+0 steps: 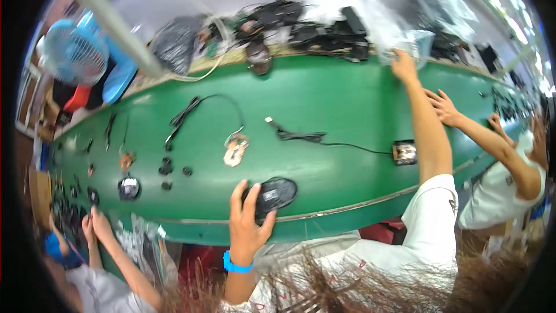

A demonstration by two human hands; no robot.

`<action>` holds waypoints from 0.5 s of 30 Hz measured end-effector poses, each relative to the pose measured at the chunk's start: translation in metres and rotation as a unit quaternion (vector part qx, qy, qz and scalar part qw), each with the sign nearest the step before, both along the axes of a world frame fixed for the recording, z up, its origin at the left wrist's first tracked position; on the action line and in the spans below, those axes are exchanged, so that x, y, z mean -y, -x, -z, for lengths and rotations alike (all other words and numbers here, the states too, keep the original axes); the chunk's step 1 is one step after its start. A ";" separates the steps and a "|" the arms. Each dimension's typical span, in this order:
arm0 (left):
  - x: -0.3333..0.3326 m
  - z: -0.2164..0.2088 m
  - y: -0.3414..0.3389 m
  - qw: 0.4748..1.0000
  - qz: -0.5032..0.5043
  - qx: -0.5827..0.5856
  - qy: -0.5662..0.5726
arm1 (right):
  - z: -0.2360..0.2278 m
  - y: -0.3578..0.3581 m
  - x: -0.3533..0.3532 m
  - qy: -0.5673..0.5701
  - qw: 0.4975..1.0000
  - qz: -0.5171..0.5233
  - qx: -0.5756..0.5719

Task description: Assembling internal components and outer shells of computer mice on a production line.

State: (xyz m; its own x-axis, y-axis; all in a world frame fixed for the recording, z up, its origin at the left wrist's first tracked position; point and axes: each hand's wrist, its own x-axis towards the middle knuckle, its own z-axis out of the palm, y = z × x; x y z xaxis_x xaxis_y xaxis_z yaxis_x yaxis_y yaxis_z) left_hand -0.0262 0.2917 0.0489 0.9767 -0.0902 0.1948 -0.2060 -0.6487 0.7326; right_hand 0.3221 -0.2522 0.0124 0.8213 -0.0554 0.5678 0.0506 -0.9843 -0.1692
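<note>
My left hand [249,214], with a blue band at the wrist, grips the edge of a black computer mouse shell [279,192] near the belt's front edge. Its thumb and fingers lie on either side of the shell, which has a pale label. My right arm stretches to the far edge of the belt, where my right hand [403,66] is bent at a clear plastic container [421,45]. Its fingertips are partly hidden, so I cannot tell if they hold anything. Nearest the mouse shell lies a pale circuit board [236,150] with a coiled black cable [186,117].
On the green belt [324,93], another black cable [298,135] runs to a small dark part [404,152]. Small black pieces [165,168] lie at left. Cables and bags [179,43] line the back shelf beside a blue fan [75,52]. Co-workers' hands [443,107] work either side.
</note>
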 end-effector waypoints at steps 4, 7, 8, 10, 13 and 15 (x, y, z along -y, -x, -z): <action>-0.003 -0.002 0.003 1.000 -0.012 -0.013 0.025 | 0.003 -0.012 -0.003 0.007 0.988 0.079 -0.133; -0.010 0.000 0.005 0.999 -0.003 -0.012 0.031 | 0.006 -0.008 -0.019 -0.016 0.992 0.053 -0.114; -0.012 0.000 0.006 1.000 0.001 -0.009 0.027 | 0.003 -0.002 -0.018 -0.027 0.993 0.048 -0.101; -0.013 0.001 0.004 1.000 0.011 -0.009 0.025 | -0.010 0.010 -0.025 -0.042 0.995 0.047 -0.078; -0.017 0.002 0.004 0.999 0.031 0.008 0.018 | -0.026 0.034 -0.040 -0.073 0.996 0.043 -0.030; -0.014 0.000 0.001 0.999 0.035 0.008 0.014 | -0.031 0.053 -0.045 -0.148 0.986 0.019 -0.077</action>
